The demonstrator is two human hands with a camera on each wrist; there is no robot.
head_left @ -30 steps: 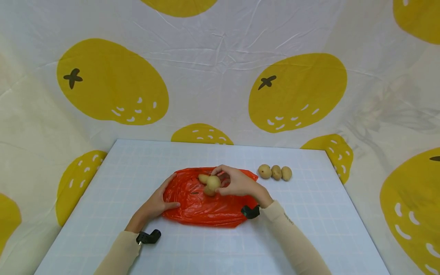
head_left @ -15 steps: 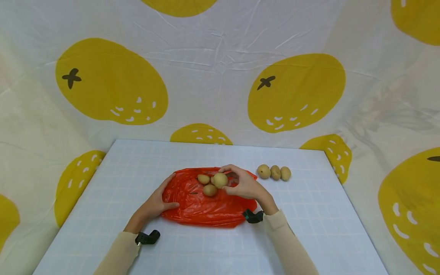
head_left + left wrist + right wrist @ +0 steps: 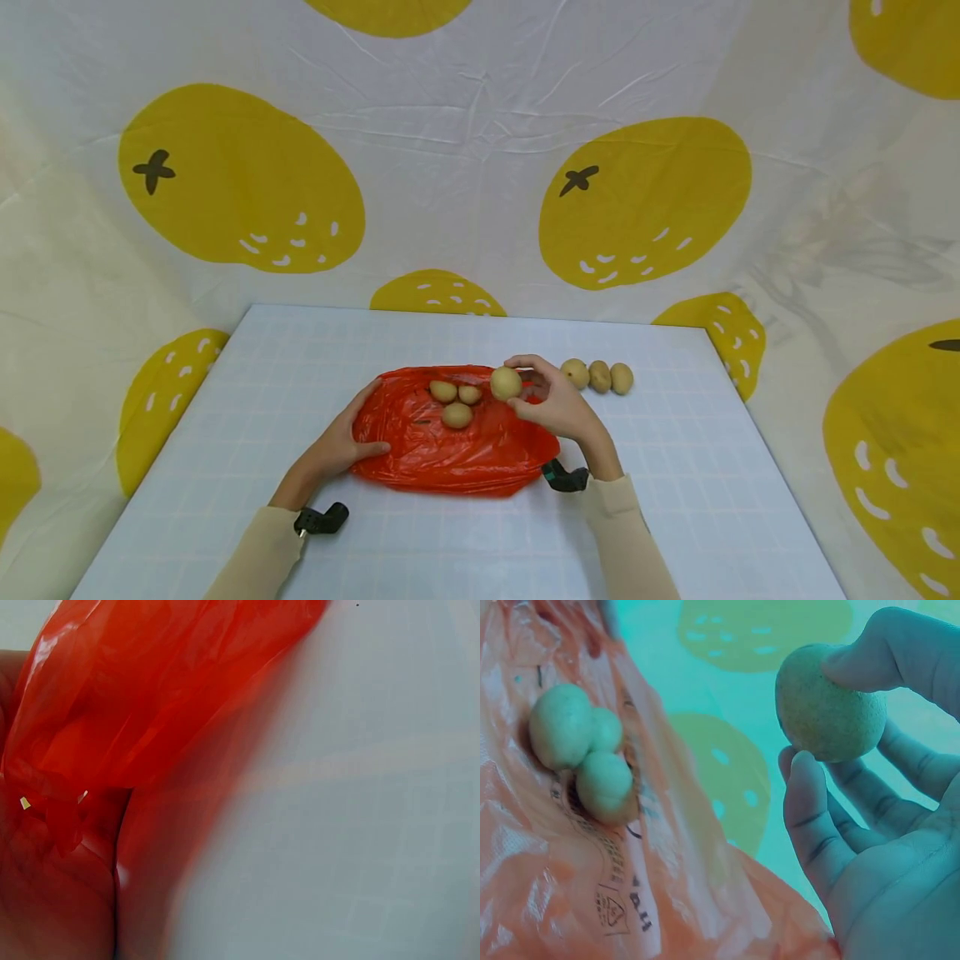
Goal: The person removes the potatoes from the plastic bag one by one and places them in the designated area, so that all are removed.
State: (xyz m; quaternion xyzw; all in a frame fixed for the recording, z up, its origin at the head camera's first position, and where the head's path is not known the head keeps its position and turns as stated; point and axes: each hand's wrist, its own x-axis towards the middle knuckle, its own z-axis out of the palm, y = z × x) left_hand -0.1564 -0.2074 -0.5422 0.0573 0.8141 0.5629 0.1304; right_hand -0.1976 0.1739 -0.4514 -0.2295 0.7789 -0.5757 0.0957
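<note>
In the head view a red plastic bag [image 3: 480,462] lies on the table, with three potatoes [image 3: 457,415] grouped on it. My left hand [image 3: 341,442] rests at the bag's left edge, its thumb and fingers spread wide apart. The left wrist view shows red plastic [image 3: 157,682] close up against the palm, with the fingertips mostly hidden. Above the bag's right part, my right hand [image 3: 558,408] holds a pale round potato [image 3: 506,383] between thumb and fingers. That potato [image 3: 825,705] is clear of the bag in the right wrist view.
Behind my right hand, three more potatoes [image 3: 600,377] sit in a row on the white table [image 3: 705,467]. A white cloth [image 3: 450,167] printed with yellow fruit hangs behind and at both sides of the table.
My right hand has carried the held potato to the right, away from the others on the bag, uncovering three there. My left hand stays put at the bag's edge.
</note>
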